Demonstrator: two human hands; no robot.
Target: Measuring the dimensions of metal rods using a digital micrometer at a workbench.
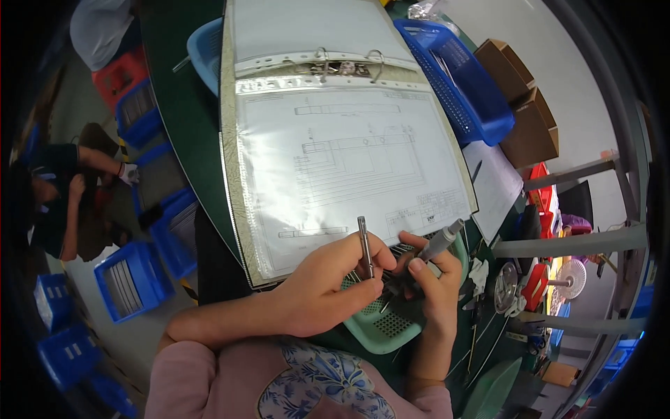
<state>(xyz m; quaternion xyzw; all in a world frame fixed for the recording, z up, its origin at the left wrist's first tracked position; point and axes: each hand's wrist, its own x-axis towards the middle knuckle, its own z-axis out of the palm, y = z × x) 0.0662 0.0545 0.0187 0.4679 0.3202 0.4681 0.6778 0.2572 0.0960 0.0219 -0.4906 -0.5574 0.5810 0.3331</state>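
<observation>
My left hand (pixel 328 283) is closed around a slim, shiny metal rod (pixel 363 241) that stands nearly upright between thumb and fingers. My right hand (pixel 440 290) grips a grey cylindrical hand tool (pixel 441 241), its stepped end pointing up and to the right. The tool's lower end is dark and partly hidden by my fingers; I cannot tell whether it touches the rod. Beneath both hands sits a pale green perforated basket (pixel 380 339). Just beyond them lies an open ring binder (pixel 234 181) with a technical drawing (pixel 363 164) in a clear sleeve.
A blue basket (pixel 460 87) and brown cardboard boxes (pixel 527 129) stand at the far right. Loose paper (pixel 494 185) lies beside the binder. A light blue basket (pixel 204 56) is behind its left edge. On the left, another person (pixel 70 188) sits among blue crates (pixel 132 283) on the floor.
</observation>
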